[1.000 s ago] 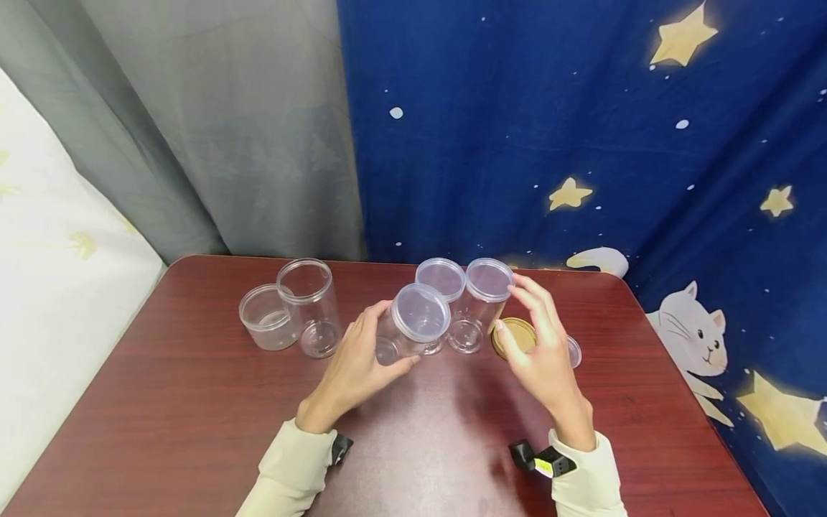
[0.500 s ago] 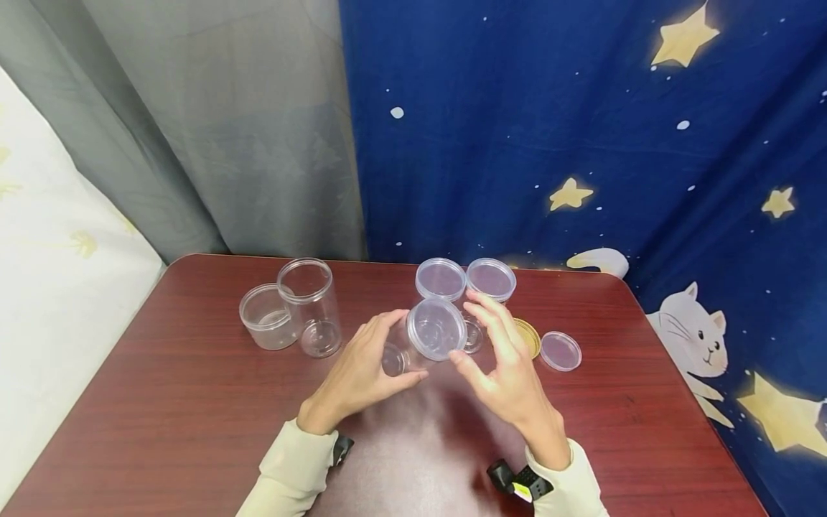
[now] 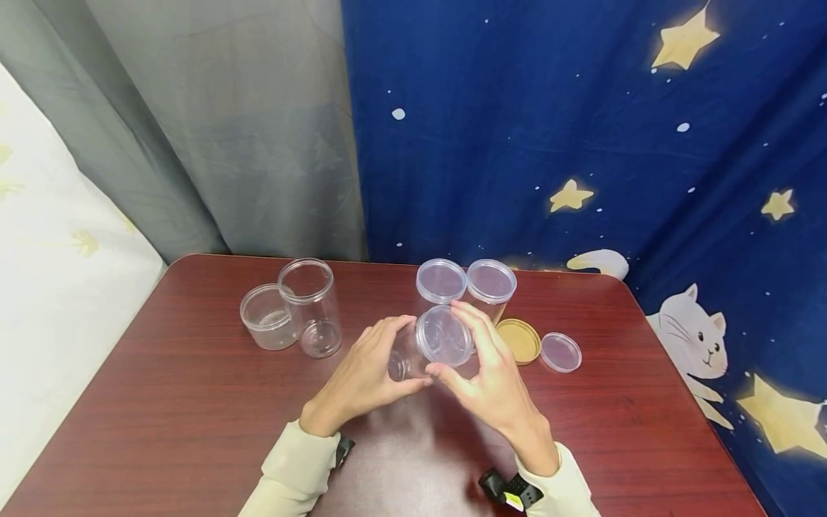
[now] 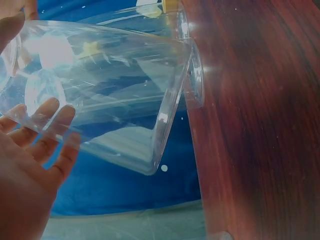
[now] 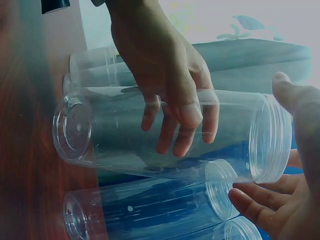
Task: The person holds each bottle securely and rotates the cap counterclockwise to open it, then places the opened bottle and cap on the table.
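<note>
Red-brown wood-grain tabletop [image 3: 187, 424]: above it, one clear plastic jar [image 3: 408, 352] was held tilted, left hand [image 3: 363, 370] gripping its body, right hand [image 3: 494, 384] grasping the lid [image 3: 444, 336] across its rim (likely light, slick, slightly flexible; best held mid-wall and rim).

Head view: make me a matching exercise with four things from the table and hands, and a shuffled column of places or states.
1. held jar
2. gold lid
3. short container
4. loose clear lid

A. flat on the table, rightmost of the four
B. leftmost of the four, beside a tall jar
C. tilted, between left hand and right hand
D. lying just left of another lid

Pairs: 1-C, 2-D, 3-B, 4-A
</note>
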`<state>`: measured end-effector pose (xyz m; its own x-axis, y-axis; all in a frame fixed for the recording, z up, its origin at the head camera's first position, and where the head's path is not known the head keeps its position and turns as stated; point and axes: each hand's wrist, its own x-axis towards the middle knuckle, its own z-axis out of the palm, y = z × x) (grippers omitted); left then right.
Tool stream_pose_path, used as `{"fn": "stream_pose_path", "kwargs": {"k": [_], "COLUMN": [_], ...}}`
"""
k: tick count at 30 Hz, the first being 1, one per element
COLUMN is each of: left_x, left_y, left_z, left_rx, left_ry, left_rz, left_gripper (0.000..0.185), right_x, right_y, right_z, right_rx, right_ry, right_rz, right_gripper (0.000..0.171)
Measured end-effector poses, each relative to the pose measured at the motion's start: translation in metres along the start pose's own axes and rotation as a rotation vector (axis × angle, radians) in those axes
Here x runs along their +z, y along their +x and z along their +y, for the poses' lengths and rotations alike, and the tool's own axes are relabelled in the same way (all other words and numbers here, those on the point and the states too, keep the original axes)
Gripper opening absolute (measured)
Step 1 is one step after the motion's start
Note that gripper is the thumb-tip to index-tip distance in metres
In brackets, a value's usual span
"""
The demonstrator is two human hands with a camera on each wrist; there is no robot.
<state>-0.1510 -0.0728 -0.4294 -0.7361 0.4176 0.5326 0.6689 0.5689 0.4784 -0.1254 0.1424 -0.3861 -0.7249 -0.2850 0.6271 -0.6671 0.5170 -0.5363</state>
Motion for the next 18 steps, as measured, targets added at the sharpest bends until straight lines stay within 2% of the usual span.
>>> {"fn": "stream_pose_path", "kwargs": {"k": [8,18], "left_x": [0.0018,0.0010], "left_y": [0.0000,-0.0022], "left_z": [-0.0005,-0.0002], "left_rx": [0.021,-0.013], "left_ry": [0.015,-0.072], "left_rz": [-0.042,-0.068], "left_gripper": [0.086,0.085], "right_x": [0.0013,0.0015], "right_y": [-0.0011,-0.0008], "right_z": [-0.0023,-0.0039], "right_rx": [0.019,0.001], "right_ry": [-0.018,0.010], "right_rz": [0.000,0.000], "right_gripper": [0.072,0.068]}}
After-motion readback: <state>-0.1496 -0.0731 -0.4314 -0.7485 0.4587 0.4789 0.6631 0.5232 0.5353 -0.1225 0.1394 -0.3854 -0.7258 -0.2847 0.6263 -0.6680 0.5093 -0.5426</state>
